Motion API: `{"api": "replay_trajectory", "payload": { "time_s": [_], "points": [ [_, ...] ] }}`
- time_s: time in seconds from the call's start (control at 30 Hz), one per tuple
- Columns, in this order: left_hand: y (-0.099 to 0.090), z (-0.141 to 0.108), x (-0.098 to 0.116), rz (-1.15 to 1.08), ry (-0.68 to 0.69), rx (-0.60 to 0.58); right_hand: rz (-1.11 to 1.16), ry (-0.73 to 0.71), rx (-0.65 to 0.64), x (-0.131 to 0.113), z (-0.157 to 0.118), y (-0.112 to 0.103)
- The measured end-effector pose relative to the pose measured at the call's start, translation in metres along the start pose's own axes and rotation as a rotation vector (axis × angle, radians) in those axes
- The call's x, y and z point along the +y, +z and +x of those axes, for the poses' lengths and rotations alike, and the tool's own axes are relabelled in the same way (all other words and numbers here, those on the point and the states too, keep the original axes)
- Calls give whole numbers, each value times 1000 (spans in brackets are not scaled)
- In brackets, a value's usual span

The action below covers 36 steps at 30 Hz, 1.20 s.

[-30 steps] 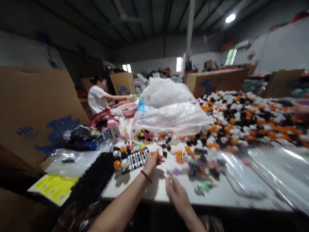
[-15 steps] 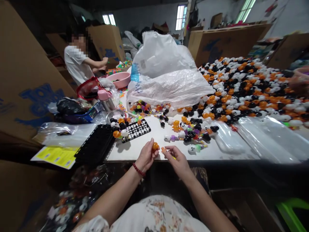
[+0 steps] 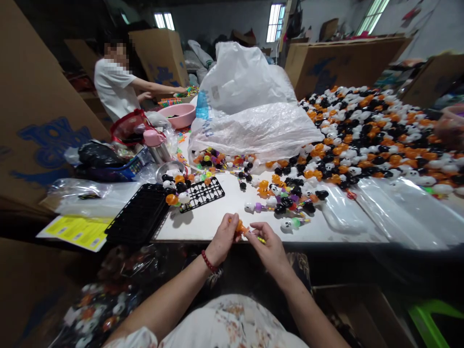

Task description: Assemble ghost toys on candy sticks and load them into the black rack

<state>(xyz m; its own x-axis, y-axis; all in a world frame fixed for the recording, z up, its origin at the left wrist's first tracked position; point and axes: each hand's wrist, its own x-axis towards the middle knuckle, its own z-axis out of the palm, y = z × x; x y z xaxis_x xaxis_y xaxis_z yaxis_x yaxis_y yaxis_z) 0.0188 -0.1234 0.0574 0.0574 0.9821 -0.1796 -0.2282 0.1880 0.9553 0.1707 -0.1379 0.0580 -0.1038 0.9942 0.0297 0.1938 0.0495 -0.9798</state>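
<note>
Just over the table's front edge, my left hand [image 3: 222,241] is closed around an orange pumpkin topper [image 3: 238,225], partly hidden by the fingers. My right hand [image 3: 270,245] pinches a thin stick [image 3: 260,239] with a yellow-and-dark pattern, which looks like a pencil. An orange piece at the stick's end meets the pumpkin topper between my hands. To the right lies a stick with a white skull topper [image 3: 288,224] and a green collar. Beyond my hands, a black grid rack [image 3: 208,195] has pumpkin, skull and black toppers at its left end.
A huge heap of orange, white and black toppers [image 3: 377,130] covers the back right. Clear plastic bags [image 3: 342,210] lie before it. Stacked black trays [image 3: 136,215] and a pink-lidded flask [image 3: 156,145] stand left. At the back left, a person [image 3: 116,89] reaches towards colourful pieces.
My hands have come together, so the orange piece on the stick now meets the pumpkin topper. The person at the back left has stretched an arm out to the right.
</note>
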Motion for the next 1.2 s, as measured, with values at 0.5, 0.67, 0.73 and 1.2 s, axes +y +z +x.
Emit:
{"api": "replay_trajectory", "payload": {
  "time_s": [0.5,0.67,0.73,1.2],
  "points": [
    [20,-22,-2,80,-36,232,207,72,-93,-11,-9,14],
    [11,-15,-4,66,-108,180,117,7,-107,-3,3,22],
    [4,3,-4,82,-94,155,87,29,-42,-1,21,7],
    [-10,186,9,647,367,106,-649,-508,288,18,91,-48]
  ]
}}
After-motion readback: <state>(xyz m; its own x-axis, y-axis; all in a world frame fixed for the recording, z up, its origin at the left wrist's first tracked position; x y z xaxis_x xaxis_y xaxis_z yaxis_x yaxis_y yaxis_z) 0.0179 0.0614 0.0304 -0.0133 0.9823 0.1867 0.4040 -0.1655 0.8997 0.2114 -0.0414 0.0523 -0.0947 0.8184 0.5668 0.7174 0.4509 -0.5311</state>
